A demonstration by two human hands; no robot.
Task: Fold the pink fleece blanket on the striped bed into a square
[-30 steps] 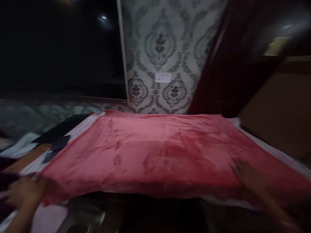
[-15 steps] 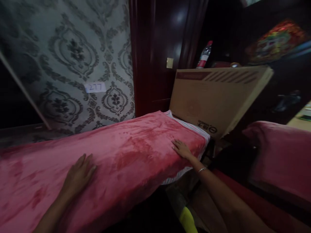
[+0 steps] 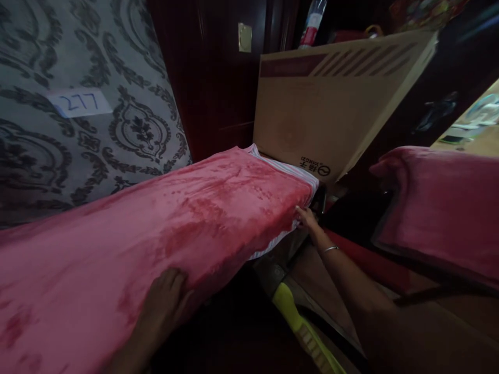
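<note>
A pink plush cover (image 3: 187, 208) lies over a long, raised surface. White-and-grey striped edging (image 3: 278, 244) shows along its right end and lower near side. My left hand (image 3: 166, 296) rests on the near edge, open, its fingers lying on the plush and its thumb apart toward the drop of the edge. At the near right corner is my right hand (image 3: 307, 218), a bracelet at its wrist. Its fingers are closed on the cover's edge by the striped border, with some of the fingertips hidden.
A big cardboard box (image 3: 312, 114) leans beyond the right end, a bottle (image 3: 312, 26) behind it. Another pink-covered piece (image 3: 448, 208) stands at right. Below lies a yellow-green handled object (image 3: 300, 324). Patterned wallpaper (image 3: 140, 130) bears a paper (image 3: 80, 102) marked 277.
My right hand has gone from lying flat on top to the corner edge. My left hand has slid right, to the near edge. The view has turned down and to the right.
</note>
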